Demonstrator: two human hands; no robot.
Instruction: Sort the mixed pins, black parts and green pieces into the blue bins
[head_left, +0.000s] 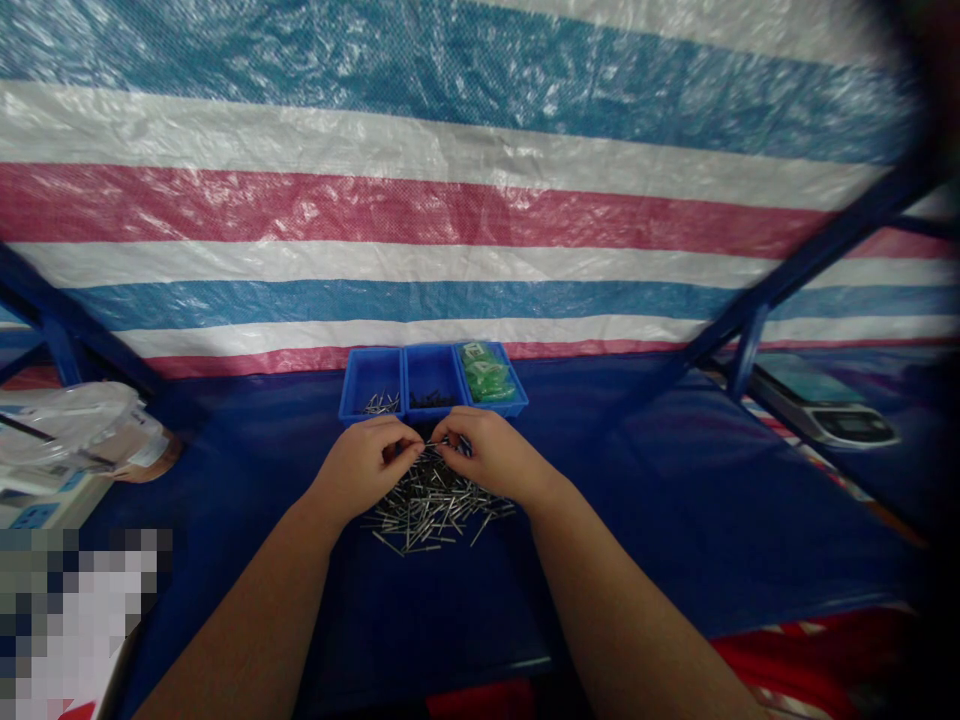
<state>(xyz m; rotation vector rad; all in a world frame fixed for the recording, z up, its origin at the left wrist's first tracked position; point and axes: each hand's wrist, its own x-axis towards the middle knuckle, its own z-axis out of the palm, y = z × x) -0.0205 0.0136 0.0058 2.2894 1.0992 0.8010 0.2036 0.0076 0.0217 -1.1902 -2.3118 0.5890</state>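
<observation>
My left hand [371, 462] and my right hand [487, 450] meet over a pile of thin silver metal pins [435, 510] on the blue table. Between the fingertips of both hands is a small thin metal piece, pinched at each end. Just behind the hands stand three joined blue bins. The left bin [373, 372] has a few silver pins, the middle bin [431, 370] holds small dark pieces, and the right bin [517, 405] contains green plastic packets [487, 375].
A plastic cup with a lid [82, 425] stands on the left beside a pale device [82, 500]. A scale [844, 420] sits at the right beyond a blue metal frame [750, 340]. A striped sheet [450, 210] hangs behind the table.
</observation>
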